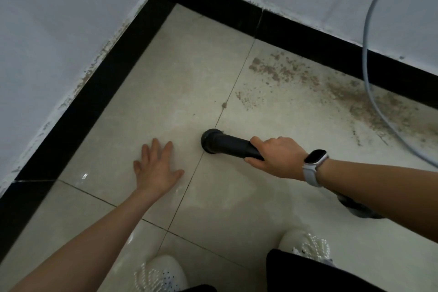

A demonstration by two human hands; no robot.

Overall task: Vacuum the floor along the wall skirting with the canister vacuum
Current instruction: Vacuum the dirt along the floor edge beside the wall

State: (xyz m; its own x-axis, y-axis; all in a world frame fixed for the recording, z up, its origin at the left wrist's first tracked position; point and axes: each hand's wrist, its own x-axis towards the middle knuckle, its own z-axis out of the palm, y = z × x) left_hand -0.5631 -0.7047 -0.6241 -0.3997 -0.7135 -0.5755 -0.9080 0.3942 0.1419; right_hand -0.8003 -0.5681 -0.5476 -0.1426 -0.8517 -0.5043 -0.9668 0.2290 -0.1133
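A black vacuum tube (227,143) lies low over the pale tiled floor, its round mouth on a grout line in the middle of the view. My right hand (275,156) grips the tube's rear part, with a white watch on the wrist. My left hand (156,167) hovers or rests flat with spread fingers on the tile just left of the nozzle. The black skirting (99,83) runs along both walls and meets in a corner at the top. A band of brown dirt (308,76) lies on the floor beside the right-hand skirting.
A grey cable (366,54) hangs down the right wall and trails across the dirty floor. A stretch of dark hose (355,206) shows under my right forearm. My two white shoes (161,275) stand at the bottom edge.
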